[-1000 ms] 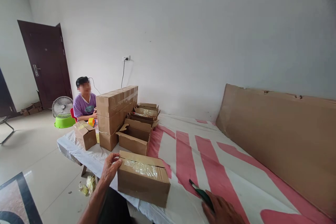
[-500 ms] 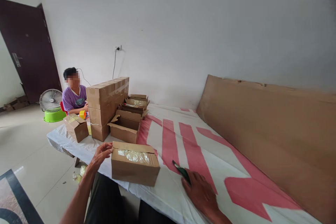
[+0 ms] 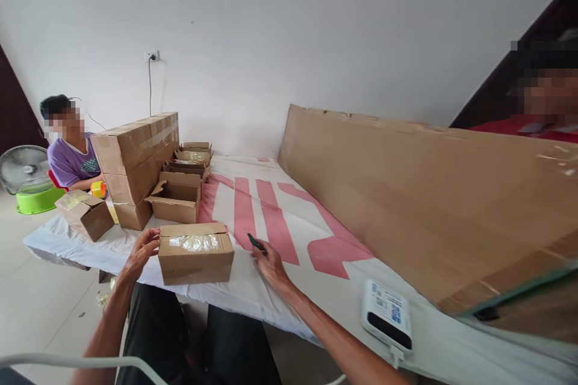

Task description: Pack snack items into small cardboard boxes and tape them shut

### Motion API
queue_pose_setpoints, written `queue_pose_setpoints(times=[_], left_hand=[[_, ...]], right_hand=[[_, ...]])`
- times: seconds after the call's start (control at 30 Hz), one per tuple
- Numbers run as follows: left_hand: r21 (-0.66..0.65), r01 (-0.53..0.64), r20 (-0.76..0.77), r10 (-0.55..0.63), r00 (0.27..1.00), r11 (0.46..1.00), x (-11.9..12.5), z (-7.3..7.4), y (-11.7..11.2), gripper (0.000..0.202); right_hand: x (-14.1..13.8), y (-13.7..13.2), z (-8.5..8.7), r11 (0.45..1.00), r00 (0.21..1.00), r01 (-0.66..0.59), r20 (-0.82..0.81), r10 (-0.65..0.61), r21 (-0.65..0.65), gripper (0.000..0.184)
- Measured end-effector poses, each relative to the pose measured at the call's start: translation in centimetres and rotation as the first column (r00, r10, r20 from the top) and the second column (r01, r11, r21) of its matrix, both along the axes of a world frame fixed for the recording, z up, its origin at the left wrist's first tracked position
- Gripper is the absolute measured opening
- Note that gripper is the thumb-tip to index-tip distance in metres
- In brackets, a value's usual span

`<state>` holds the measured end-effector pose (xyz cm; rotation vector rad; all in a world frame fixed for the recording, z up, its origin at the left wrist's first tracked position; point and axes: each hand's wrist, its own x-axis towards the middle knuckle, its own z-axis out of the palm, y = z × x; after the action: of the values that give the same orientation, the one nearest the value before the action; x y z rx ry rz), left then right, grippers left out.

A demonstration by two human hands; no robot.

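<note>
A closed cardboard box [image 3: 196,267] with clear tape across its top lies near the table's front edge. My left hand [image 3: 142,252] grips its left end, with the fingertips against the upper corner and partly hidden. To the right of the box, my right hand [image 3: 270,261] is closed around a green-handled utility knife [image 3: 255,242], held just over the cloth and apart from the box. The knife points up and left; its blade is hard to make out.
Stacked cardboard boxes [image 3: 135,162] and open boxes [image 3: 176,210] stand behind. A person in purple [image 3: 67,162] sits at left, another person in red [image 3: 542,123] at right. A large cardboard sheet [image 3: 383,192] leans along the right; a white device [image 3: 387,316] lies near my right forearm.
The view has swung right, bringing the white device and the person in red into sight. My right hand has moved closer to the box with the knife; my left hand stays on the box.
</note>
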<state>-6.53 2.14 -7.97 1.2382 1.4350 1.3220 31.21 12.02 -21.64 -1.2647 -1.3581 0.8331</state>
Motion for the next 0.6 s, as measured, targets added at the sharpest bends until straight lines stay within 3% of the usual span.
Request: queue_pose_setpoints(times=[0.07,0.2,0.47,0.6], left_hand=[[-0.014,0.018,-0.018,-0.018,1.0,1.0,0.1,-0.3,0.2,0.052],[-0.034,0.029,0.015,-0.029,0.999,0.999,0.6,-0.9,0.6,0.061],[0.037,0.045,0.09,-0.048,0.995,0.998,1.5,-1.8,1.4,0.061],[0.061,0.048,0.126,-0.055,0.99,0.997,2.1,-1.6,1.5,0.063]], right_hand=[[-2.6,-1.0,1.4,0.994,0.978,-0.075,-0.199,0.058,-0.08,0.06],[-5.3,-2.6,3.0,0.997,0.966,-0.07,-0.247,0.076,0.035,0.05],[-4.3,-3.1,2.9,0.996,0.969,-0.082,-0.233,0.084,0.016,0.052],[-4.1,-2.9,2.6,0.998,0.972,-0.059,-0.226,0.062,0.021,0.053]])
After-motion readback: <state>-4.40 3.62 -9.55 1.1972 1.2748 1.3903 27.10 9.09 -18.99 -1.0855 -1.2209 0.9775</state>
